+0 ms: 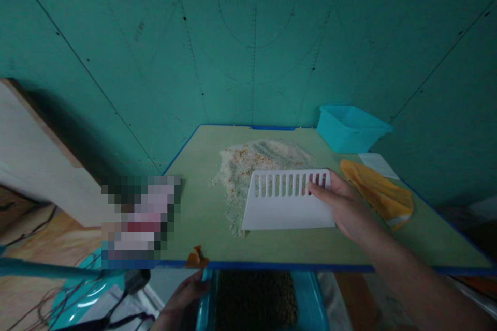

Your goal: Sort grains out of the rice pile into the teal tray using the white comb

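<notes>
My right hand grips the right end of a white plastic scraper with a row of slots along its top. My thumb lies over the slots. The scraper stands in front of a spread pile of whitish granules mixed with orange bits, and covers part of it. Below the table's front edge, my left hand holds the left rim of a blue tub. Dark brown-green pellets lie inside that tub. Some fingers of my left hand are hidden.
A turquoise bin stands at the back right of the pale green table. Near it are a yellow cloth and a white sheet. An orange-brown scrap lies at the front edge, a blurred-out item at left.
</notes>
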Available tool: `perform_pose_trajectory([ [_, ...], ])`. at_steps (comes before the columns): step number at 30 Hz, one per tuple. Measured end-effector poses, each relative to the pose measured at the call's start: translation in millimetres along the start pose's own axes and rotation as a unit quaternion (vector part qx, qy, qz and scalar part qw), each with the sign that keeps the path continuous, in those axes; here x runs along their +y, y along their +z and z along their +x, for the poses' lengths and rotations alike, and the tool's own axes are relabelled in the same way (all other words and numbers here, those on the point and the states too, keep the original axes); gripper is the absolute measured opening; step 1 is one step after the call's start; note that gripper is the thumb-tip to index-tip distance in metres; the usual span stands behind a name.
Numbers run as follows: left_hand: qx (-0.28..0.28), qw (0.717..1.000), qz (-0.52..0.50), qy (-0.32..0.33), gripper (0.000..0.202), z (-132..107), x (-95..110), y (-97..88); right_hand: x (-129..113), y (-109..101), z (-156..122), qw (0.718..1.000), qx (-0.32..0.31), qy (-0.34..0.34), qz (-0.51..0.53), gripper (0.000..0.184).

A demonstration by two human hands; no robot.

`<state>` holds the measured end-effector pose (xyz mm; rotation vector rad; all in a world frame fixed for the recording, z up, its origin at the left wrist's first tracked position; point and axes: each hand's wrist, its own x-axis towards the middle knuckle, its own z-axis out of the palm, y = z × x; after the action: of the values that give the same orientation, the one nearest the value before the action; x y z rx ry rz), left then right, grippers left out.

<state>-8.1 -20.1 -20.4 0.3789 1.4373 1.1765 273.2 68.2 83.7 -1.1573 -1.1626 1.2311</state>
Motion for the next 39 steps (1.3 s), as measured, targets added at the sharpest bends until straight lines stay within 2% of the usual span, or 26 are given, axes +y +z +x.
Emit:
perform_pose_trajectory([
  [7,-0.008,1.000,-0.019,0.005,0.021,10.4,-4.5,1.5,1.2,-1.3,0.2,1.000,-0.017,0.011,0.014,0.023],
  [11,0.002,0.999,-0.016,0.028,0.025,10.0,-8.2,-0.1,2.0,-1.4,0.5,0.999,-0.019,0.014,0.023,0.022],
  [14,-0.012,0.999,-0.022,0.044,0.025,10.0,-5.7,-1.7,2.2,-1.3,0.7,0.999,-0.018,0.023,0.035,0.024],
  [17,-0.028,0.999,-0.024,0.014,0.023,10.4,3.8,-4.0,2.5,-0.9,1.1,0.999,-0.007,0.014,0.033,0.025],
  [19,-0.039,0.999,-0.022,-0.031,0.025,7.5,12.0,-4.1,2.4,-0.3,1.3,1.000,-0.006,0.011,0.026,0.024],
  [23,-0.050,0.993,-0.032,-0.099,0.020,-15.9,24.1,4.9,2.1,0.7,1.2,1.000,-0.013,0.018,0.023,0.025],
  [26,-0.090,0.986,-0.086,-0.111,0.019,-40.5,27.3,15.6,2.8,0.5,1.1,1.000,-0.017,0.014,0.009,0.025],
  [29,-0.110,0.982,-0.116,-0.102,0.023,-53.3,28.4,20.7,3.7,-0.3,0.8,1.000,-0.024,0.014,0.006,0.023],
  [32,-0.097,0.981,-0.134,-0.099,0.022,-52.7,28.3,19.1,3.5,-0.7,0.0,0.999,-0.031,0.015,0.019,0.021],
  [36,-0.119,0.977,-0.130,-0.117,0.021,-46.2,25.4,14.8,2.4,-0.7,-0.8,0.999,-0.044,0.012,0.019,0.017],
  [39,-0.117,0.978,-0.140,-0.103,0.023,-43.3,22.2,13.7,2.1,-0.8,-0.8,0.998,-0.055,0.007,0.007,0.015],
])
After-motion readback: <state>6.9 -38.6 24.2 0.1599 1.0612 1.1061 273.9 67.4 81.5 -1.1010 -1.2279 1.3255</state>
